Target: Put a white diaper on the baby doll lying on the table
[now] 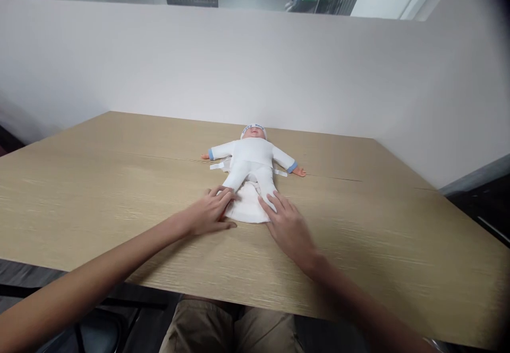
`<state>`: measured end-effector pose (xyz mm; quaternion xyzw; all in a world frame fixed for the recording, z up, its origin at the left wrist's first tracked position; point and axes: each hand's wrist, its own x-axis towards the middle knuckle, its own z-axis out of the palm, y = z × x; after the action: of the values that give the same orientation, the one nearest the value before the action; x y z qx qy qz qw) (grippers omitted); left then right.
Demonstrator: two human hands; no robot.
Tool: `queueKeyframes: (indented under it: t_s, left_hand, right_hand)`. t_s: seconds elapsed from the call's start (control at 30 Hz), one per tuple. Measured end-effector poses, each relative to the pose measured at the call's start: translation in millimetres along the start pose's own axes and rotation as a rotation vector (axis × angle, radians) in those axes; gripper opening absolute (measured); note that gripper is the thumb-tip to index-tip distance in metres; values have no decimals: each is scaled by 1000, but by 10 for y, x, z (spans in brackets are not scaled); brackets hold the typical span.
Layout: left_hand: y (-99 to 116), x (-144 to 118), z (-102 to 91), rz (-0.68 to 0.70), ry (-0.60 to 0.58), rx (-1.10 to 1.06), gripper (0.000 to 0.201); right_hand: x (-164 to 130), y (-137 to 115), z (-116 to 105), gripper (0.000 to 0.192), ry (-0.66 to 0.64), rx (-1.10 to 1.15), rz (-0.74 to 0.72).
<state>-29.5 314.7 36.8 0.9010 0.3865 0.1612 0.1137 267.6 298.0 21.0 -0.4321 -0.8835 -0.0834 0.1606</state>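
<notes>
A baby doll (252, 152) in a white suit with blue cuffs lies on its back on the table, arms spread, wearing a white cap with lettering. Beneath its hips and legs is an opened white diaper (249, 209), its tabs sticking out at both sides. My left hand (213, 212) rests at the end of the doll's left-side leg in view, fingers over it and thumb held apart on the table side. On the other leg lies my right hand (287, 225), fingers spread across it beside the diaper's front edge. The doll's feet are hidden by my hands.
The wooden table (119, 199) has a seam across it behind the doll's middle. A pale partition wall (199, 66) rises behind, with a window above. Below the front edge are my lap (231, 329) and a dark chair (99, 332) at left.
</notes>
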Motion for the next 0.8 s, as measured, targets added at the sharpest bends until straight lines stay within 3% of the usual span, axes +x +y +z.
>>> queueKeyframes:
  t_s: [0.17, 0.3, 0.43, 0.53, 0.63, 0.8]
  left_hand:
    - [80, 40, 180, -96, 122, 84, 24]
    - [-27, 175, 85, -150, 244, -32, 13]
    - [-197, 472, -113, -205, 366, -189, 24]
    - [-332, 773, -244, -208, 431, -314, 28]
    - [-495, 1088, -331, -294, 427, -470, 34]
    - [-903, 1575, -325, -439, 412, -778, 36]
  right_hand:
    - [39, 116, 58, 67, 133, 42, -3]
    - [178, 267, -33, 47, 105, 159, 81]
    - [447, 499, -77, 27, 120, 341, 155]
    - [701, 678, -52, 25, 224, 506, 121]
    - [973, 830, -14, 29, 291, 605, 123]
    - [1494, 1152, 142, 38, 178, 793, 400]
